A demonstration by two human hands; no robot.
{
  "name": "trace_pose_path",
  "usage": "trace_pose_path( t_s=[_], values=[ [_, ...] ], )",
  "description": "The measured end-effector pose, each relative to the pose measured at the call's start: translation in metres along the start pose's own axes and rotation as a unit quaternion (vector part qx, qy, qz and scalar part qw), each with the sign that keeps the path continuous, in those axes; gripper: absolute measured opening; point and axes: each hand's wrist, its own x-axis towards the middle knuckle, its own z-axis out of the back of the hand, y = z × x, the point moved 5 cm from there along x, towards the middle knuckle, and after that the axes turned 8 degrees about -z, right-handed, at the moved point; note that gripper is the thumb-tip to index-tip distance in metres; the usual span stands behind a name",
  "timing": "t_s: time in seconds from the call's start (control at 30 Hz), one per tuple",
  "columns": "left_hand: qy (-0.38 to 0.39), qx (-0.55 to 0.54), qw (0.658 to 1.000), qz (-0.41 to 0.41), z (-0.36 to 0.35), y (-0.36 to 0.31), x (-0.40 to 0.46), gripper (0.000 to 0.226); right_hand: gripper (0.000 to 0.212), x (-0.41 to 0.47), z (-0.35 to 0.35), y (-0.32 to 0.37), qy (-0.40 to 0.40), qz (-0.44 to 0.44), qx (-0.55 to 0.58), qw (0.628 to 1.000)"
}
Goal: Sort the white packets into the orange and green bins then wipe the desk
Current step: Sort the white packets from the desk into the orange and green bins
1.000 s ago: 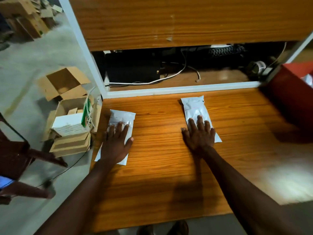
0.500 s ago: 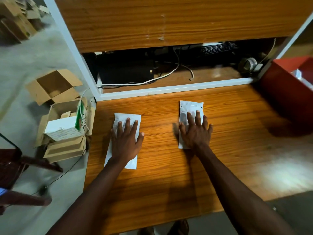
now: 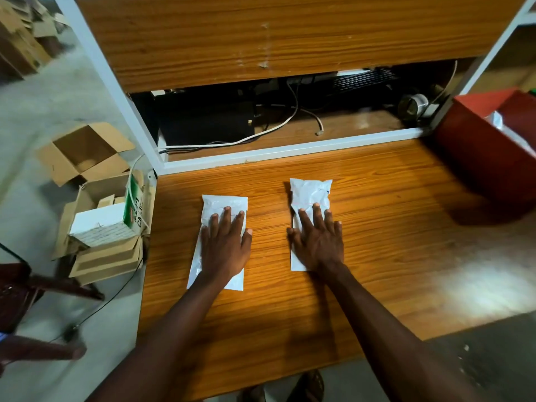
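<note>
On the surface (image 3: 377, 242), each flat, open hand (left hand (image 3: 224, 245), right hand (image 3: 317, 242)) presses 1 packet (left packet (image 3: 223, 203), right packet (image 3: 309, 191)); the smooth plastic could slip when lifted.

The right packet (image 3: 310, 198) was turned from a slant to lie straight and drawn nearer the desk's (image 3: 391, 256) front edge — the left packet (image 3: 223, 204) was straightened likewise and shifted inward from the left edge.

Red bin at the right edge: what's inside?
The red bin holds at least one white packet, showing above its near wall. The wall and the frame edge hide the rest of the inside, so a count isn't possible.
</note>
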Motion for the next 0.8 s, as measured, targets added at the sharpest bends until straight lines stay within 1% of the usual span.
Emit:
trace_pose_path(
  t_s=[0.07, 0.17, 0.27, 0.4, 0.47, 0.6, 0.67, 0.73, 0.8],
  values=[
    [-0.015, 0.027, 0.999, -0.010, 0.006, 0.001, -0.006, 0.067, 0.074, -0.010, 0.004, 0.005, -0.009, -0.002, 0.014, 1.000],
    [-0.012, 0.036, 0.999, -0.012, -0.002, 0.010, -0.014, 0.072, 0.079, -0.015, 0.007, 0.011, -0.022, 0.004, 0.039, 0.999],
    [-0.008, 0.031, 0.999, -0.015, -0.014, 0.013, -0.017, 0.074, 0.074, -0.018, -0.002, 0.018, -0.016, 0.024, 0.021, 0.999],
    [-0.003, 0.011, 1.000, -0.007, -0.018, 0.000, -0.013, 0.064, 0.063, -0.025, -0.011, 0.026, -0.025, 0.042, 0.013, 0.999],
    [-0.003, 0.009, 1.000, -0.010, -0.020, -0.005, -0.013, 0.058, 0.060, -0.029, -0.011, 0.029, -0.036, 0.036, 0.025, 0.998],
    [-0.013, -0.003, 1.000, -0.014, -0.023, -0.007, -0.016, 0.053, 0.054, -0.034, -0.012, 0.031, -0.041, 0.026, 0.032, 0.998],
    [-0.029, -0.015, 0.999, -0.018, -0.021, -0.010, -0.017, 0.056, 0.056, -0.035, -0.010, 0.031, -0.033, 0.026, 0.039, 0.998],
    [-0.054, -0.016, 0.998, -0.031, -0.017, -0.016, -0.019, 0.056, 0.064, -0.038, -0.005, 0.030, -0.027, 0.023, 0.060, 0.998],
    [-0.075, -0.020, 0.996, -0.047, -0.015, -0.026, -0.022, 0.055, 0.067, -0.044, 0.004, 0.026, -0.049, 0.014, 0.085, 0.995]
  ],
)
